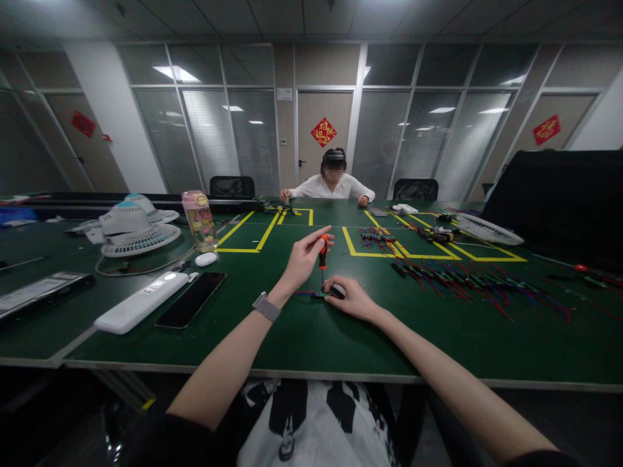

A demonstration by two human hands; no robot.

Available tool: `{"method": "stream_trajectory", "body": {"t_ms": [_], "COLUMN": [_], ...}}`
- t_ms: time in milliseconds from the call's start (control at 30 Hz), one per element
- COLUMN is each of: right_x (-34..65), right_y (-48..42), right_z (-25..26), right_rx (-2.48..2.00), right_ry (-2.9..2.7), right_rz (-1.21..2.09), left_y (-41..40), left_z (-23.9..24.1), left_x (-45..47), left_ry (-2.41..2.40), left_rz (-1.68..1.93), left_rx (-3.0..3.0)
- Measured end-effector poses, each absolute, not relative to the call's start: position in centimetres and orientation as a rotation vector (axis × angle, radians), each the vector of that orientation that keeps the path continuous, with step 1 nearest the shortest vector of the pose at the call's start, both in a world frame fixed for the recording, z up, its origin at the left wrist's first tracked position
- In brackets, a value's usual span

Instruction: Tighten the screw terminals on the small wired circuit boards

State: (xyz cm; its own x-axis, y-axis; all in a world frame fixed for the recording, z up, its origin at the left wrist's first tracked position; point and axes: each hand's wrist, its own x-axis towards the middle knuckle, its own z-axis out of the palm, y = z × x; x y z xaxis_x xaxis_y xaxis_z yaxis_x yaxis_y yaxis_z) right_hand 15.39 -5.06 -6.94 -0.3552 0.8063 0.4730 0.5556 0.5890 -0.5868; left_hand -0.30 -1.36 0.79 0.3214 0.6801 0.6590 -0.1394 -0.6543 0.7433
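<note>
My left hand (305,258) is closed round the orange and black handle of a screwdriver (322,254), which stands upright with its shaft pointing down. The tip meets a small green circuit board (318,295) with red and blue wires, lying on the green table. My right hand (353,298) rests on the table at the board's right side. Its thumb and fingers pinch a small black part (335,292) at the board, partly hidden by the fingers.
Many wired circuit boards (467,279) lie on the right. A phone (192,300), a white power strip (141,303), a bottle (200,220) and a fan (129,230) stand or lie on the left. Across the table sits a person (335,185). Yellow tape (238,251) marks the tabletop.
</note>
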Motion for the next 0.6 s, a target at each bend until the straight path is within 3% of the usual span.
{"method": "stream_trajectory", "body": {"t_ms": [133,333,467,600], "right_x": [15.39,15.35,15.35,15.38], "right_y": [-5.03,-5.02,-4.97,-4.97], "right_z": [-6.93,-6.91,-6.98,-6.95], "right_rx": [-1.09,-1.069,-1.063,-1.057], "right_ry": [-2.065,-2.082,-2.086,-2.093], "right_rz": [0.399,0.377,0.365,0.365], "left_y": [-1.5,-1.46,-1.57,-1.48], "left_z": [0.76,0.7,0.77,0.85], "left_x": [-0.3,-0.18,-0.24,-0.34], "left_ry": [0.603,0.487,0.623,0.512], "left_rz": [1.573,1.42,1.596,1.447], "left_rx": [1.955,1.862,1.962,1.902]}}
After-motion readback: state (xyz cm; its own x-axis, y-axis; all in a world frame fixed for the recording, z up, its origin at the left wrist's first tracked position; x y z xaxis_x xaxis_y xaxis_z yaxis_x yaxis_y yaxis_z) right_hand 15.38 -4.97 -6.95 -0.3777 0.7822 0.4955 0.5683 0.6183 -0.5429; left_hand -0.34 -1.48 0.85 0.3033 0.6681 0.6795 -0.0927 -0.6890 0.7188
